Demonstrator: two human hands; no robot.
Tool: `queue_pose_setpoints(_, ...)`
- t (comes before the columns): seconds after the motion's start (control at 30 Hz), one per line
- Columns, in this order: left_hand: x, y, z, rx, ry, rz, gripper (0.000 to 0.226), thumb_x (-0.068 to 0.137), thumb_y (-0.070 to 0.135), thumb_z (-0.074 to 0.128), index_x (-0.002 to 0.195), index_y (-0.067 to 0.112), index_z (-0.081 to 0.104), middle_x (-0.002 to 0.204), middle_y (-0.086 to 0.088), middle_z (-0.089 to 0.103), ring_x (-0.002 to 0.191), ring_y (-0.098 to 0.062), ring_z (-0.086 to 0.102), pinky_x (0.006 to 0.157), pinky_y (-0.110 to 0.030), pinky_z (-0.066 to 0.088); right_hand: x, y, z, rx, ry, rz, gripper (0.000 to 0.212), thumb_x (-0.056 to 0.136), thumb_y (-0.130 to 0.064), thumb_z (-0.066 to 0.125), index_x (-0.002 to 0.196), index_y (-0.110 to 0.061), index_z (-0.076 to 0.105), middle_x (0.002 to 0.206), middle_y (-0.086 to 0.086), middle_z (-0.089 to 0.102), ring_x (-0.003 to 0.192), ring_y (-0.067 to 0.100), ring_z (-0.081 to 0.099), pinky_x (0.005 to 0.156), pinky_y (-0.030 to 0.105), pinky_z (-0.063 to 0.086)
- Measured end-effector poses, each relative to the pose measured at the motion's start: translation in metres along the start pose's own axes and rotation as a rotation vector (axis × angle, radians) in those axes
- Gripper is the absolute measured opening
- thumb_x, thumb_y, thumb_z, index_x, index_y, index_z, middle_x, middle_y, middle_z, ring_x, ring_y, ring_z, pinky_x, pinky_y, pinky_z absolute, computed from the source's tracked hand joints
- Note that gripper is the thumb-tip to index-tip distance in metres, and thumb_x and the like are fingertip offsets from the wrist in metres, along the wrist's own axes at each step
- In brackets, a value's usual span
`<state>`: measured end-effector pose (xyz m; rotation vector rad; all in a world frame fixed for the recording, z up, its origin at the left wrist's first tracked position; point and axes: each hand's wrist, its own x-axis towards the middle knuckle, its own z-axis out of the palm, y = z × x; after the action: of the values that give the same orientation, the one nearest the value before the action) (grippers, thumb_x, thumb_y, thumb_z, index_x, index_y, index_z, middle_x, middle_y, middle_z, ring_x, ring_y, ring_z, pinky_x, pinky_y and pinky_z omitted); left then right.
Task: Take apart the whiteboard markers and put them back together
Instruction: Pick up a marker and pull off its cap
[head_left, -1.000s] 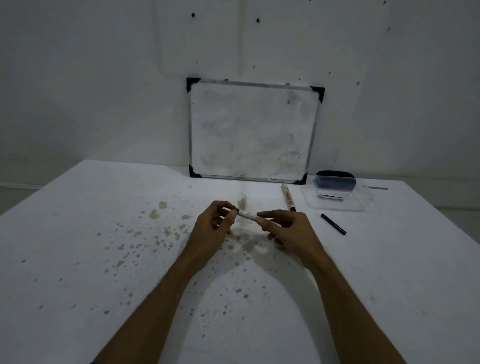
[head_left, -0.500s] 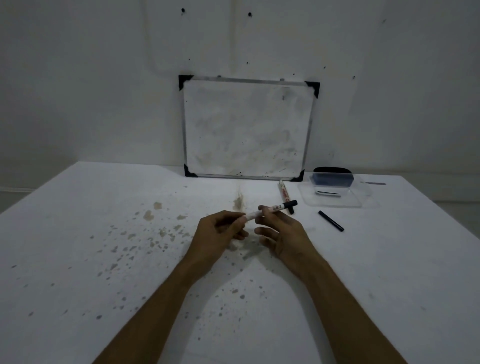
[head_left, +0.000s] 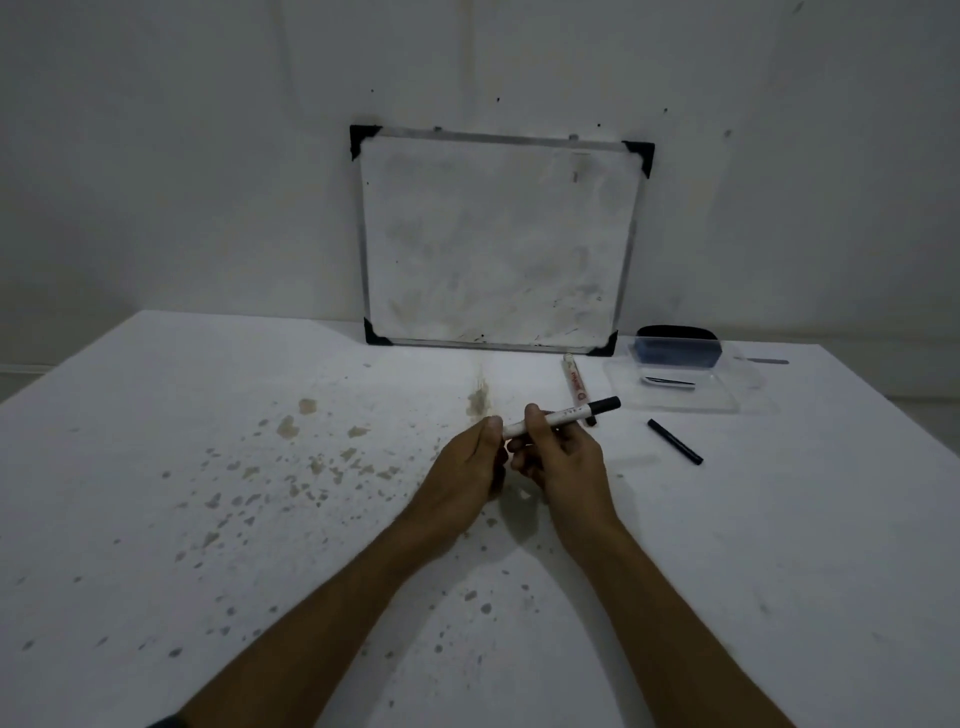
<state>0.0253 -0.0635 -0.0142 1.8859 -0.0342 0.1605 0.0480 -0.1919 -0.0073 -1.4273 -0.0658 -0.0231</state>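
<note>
Your two hands meet over the middle of a stained white table (head_left: 156, 467), both on one marker (head_left: 563, 415) held just above the surface. Your right hand (head_left: 563, 462) is closed around the white barrel, thumb and fingers wrapped on it near its left half, w/ the black cap end angled up and out toward the table's far right. Your left hand (head_left: 470, 462) is curled shut w/ its fingertips pinched at the marker's near-left tip; whether it grips the tip or only touches it can't be told. A second marker (head_left: 575, 382), white w/ red print, lies flat on the table beyond your right hand, running from near the back edge toward you; its near end sits just behind the held marker. A loose black cap (head_left: 674, 441) lies flat to the right of your hands, apart from both markers. Toward the far right corner sits a clear plastic tray (head_left: 675, 400) holding a dark eraser (head_left: 678, 345) at its back and a thin dark piece nearer the front, too small to identify. A small whiteboard (head_left: 493, 239) w/ black corners stands on the table's back edge, leaning on the wall. Brown spots cover the table's left and center.
</note>
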Motion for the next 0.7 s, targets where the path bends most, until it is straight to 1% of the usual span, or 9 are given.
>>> queue_pose_setpoints(0.1,0.007,0.006,-0.008,-0.145,0.004,-0.119,0.058,0.111,0.04,0.028,0.091,0.0,0.065,0.072,-0.015,0.057,0.06,-0.022,0.053,0.046,-0.016,0.042,0.004,0.0,0.003,0.019,-0.039,-0.049,0.031,0.1,-0.031,0.063,0.103,0.0,0.068,0.076,0.005,0.073,0.068,0.016,0.065,0.071,0.036,0.057)
queue_pose_setpoints(0.17,0.005,0.009,-0.006,-0.148,-0.015,-0.109,0.052,0.11,0.042,0.029,0.083,0.008,0.057,0.068,-0.011,0.052,0.057,-0.021,0.05,0.048,-0.02,0.044,0.005,0.0,0.001,-0.028,-0.018,-0.048,0.034,0.1,-0.033,0.062,0.1,0.001,0.068,0.068,0.001,0.07,0.059,0.011,0.062,0.06,0.027,0.053)
queue_pose_setpoints(0.23,-0.001,0.006,0.0,-0.03,0.0,-0.021,0.043,0.108,0.05,0.029,0.088,0.019,0.051,0.069,-0.006,0.057,0.058,-0.017,0.054,0.055,-0.03,0.05,0.004,0.001,0.0,-0.074,0.02,-0.026,0.038,0.099,-0.037,0.063,0.096,0.001,0.069,0.059,-0.002,0.065,0.05,0.008,0.058,0.052,0.022,0.047)
queue_pose_setpoints(0.33,-0.002,-0.002,0.004,0.107,0.024,0.094,0.03,0.108,0.048,0.03,0.098,0.025,0.048,0.076,-0.015,0.063,0.06,-0.016,0.056,0.058,-0.042,0.054,0.003,0.001,0.002,-0.084,0.039,-0.005,0.035,0.097,-0.038,0.064,0.092,-0.004,0.068,0.054,-0.003,0.062,0.045,0.008,0.055,0.047,0.021,0.044)
queue_pose_setpoints(0.4,0.0,-0.006,0.006,0.179,0.054,0.134,0.031,0.109,0.043,0.031,0.097,0.021,0.05,0.072,-0.01,0.06,0.058,-0.013,0.051,0.057,-0.039,0.05,0.002,0.001,0.003,-0.062,0.046,0.007,0.035,0.097,-0.039,0.064,0.093,-0.004,0.068,0.055,-0.003,0.062,0.044,0.008,0.053,0.046,0.021,0.044)
queue_pose_setpoints(0.5,0.0,-0.005,0.01,0.358,0.2,0.169,0.039,0.109,0.04,0.033,0.089,0.016,0.058,0.075,-0.001,0.058,0.065,-0.014,0.053,0.065,-0.036,0.049,0.0,0.0,0.004,-0.066,0.051,0.016,0.038,0.098,-0.041,0.062,0.091,-0.005,0.068,0.057,-0.002,0.063,0.045,0.008,0.052,0.045,0.02,0.044)
queue_pose_setpoints(0.57,0.003,0.001,0.007,0.265,0.201,0.037,0.05,0.107,0.046,0.031,0.076,0.018,0.058,0.07,0.0,0.057,0.062,-0.015,0.051,0.061,-0.038,0.045,-0.002,0.0,0.006,-0.056,0.027,-0.016,0.036,0.101,-0.037,0.058,0.094,-0.003,0.067,0.061,-0.001,0.064,0.05,0.007,0.054,0.049,0.019,0.046)
queue_pose_setpoints(0.63,0.006,0.004,-0.002,0.072,0.129,-0.044,0.058,0.105,0.057,0.026,0.064,0.021,0.046,0.059,0.004,0.046,0.053,-0.012,0.04,0.056,-0.032,0.033,-0.003,0.0,0.007,-0.006,0.007,-0.049,0.035,0.102,-0.034,0.057,0.099,-0.001,0.068,0.068,0.002,0.065,0.058,0.009,0.056,0.057,0.021,0.049)
queue_pose_setpoints(0.7,0.005,0.001,-0.008,-0.017,0.054,-0.033,0.056,0.103,0.062,0.025,0.065,0.022,0.039,0.059,0.008,0.038,0.052,-0.008,0.034,0.058,-0.03,0.029,-0.001,0.0,0.005,0.032,0.019,-0.036,0.035,0.102,-0.035,0.058,0.097,-0.003,0.071,0.07,0.003,0.065,0.061,0.011,0.056,0.06,0.024,0.049)
